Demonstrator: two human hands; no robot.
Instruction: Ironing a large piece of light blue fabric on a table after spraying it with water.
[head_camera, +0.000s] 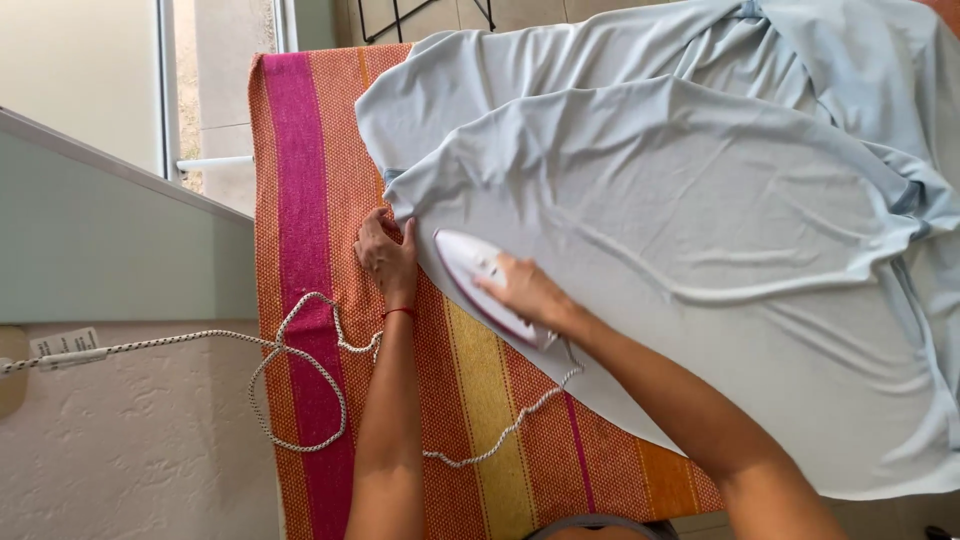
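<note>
- Pale blue cloth (700, 230) lay spread over a striped orange, pink and yellow cover (310, 200).
- A white iron (480, 280) sat on the cloth's near edge, the right hand (525, 292) wrapped around its handle.
- The left hand (385, 255) pressed flat, fingers together, at the cloth's edge.
- A braided cord (300, 370) looped over the cover.

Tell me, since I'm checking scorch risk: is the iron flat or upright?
Flat: the iron lies soleplate-down on the pale blue fabric, right hand gripping it.

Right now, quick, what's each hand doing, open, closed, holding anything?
Left hand: open, pressing flat on the edge of the light blue cloth.
Right hand: closed around the handle of the white iron.
</note>
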